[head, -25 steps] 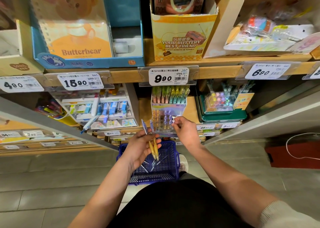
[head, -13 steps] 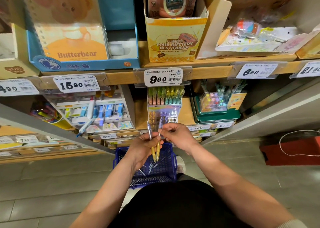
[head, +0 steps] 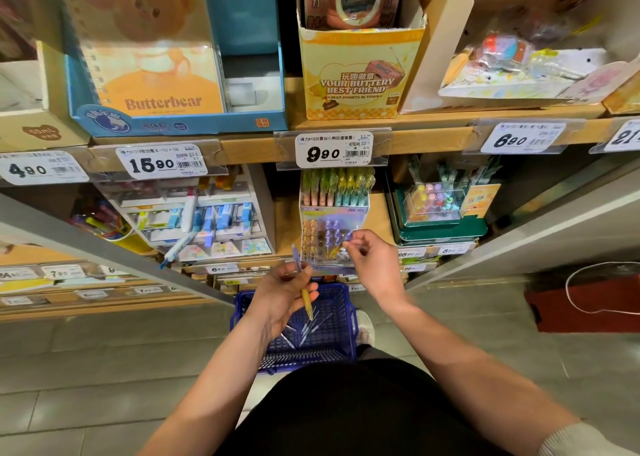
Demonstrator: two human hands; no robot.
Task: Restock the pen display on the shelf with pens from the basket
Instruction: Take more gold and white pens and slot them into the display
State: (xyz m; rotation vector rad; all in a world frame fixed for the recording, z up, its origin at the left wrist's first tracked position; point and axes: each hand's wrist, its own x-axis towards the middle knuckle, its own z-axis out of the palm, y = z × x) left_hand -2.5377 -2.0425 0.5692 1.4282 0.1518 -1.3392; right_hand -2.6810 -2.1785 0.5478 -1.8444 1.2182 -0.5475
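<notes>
Okay, mid-frame: left hand (head: 282, 298) curled round yellow pen (head: 305, 298), purple cap up, above blue basket (head: 341, 351) holding loose pens (head: 308, 327). Right hand (head: 375, 265) pinching purple-topped pen (head: 347, 236) at clear pen display (head: 332, 213) on shelf (head: 381, 213).

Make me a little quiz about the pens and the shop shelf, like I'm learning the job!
1. Which hand holds the yellow pen? A) left hand B) right hand
2. True or false: the right hand is reaching into the blue basket.
3. Fill in: the price tag above the pen display reads ___.
Key: 1 A. 2 False: it pinches a purple-capped pen at the pen display. 3 9.90.
</notes>
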